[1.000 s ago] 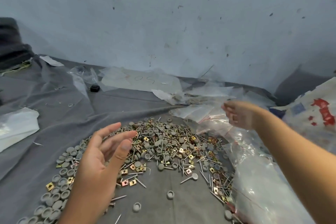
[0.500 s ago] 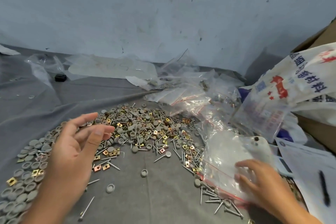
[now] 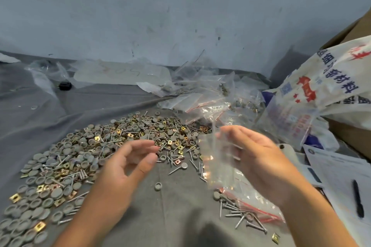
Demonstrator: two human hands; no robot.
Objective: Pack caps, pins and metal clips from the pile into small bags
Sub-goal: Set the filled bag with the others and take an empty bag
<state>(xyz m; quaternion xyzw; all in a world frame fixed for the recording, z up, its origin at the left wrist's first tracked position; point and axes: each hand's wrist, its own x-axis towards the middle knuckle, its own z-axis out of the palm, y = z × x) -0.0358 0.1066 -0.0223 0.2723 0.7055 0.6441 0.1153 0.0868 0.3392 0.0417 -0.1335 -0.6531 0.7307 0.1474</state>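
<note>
The right hand (image 3: 259, 164) holds up one small clear bag (image 3: 217, 163); its fingers sit behind the bag and it looks like the thumb pinches it, but the picture is blurry there; the bag hangs between the two hands, just above the grey cloth (image 3: 174, 212). The left hand (image 3: 128, 164) holds nothing; its fingers are loosely bent, and it floats just left of the bag, right over the near edge of the pile (image 3: 112, 146).

I think the bag is very light, thin and floppy; it will be slippery, and its two sides will stick together; so it is best to pinch it at the top edge, one side in each hand, and pull it open.

The caps (image 3: 56, 192) are little grey round things, light and hard; the pins (image 3: 177, 168) are thin and pointy, so pick them up by the middle or the head; the metal clips (image 3: 15, 197) are small gold squares with sharp corners, flat and hard to lift off cloth.

Counting: one bag in the hand; two hands; one lone cap (image 3: 158, 186) lies between the hands, close to the body; the caps, pins and clips in the pile are far too many to count; more bags (image 3: 202, 106) lie in a heap beyond the right hand, too mixed up to count.
</note>
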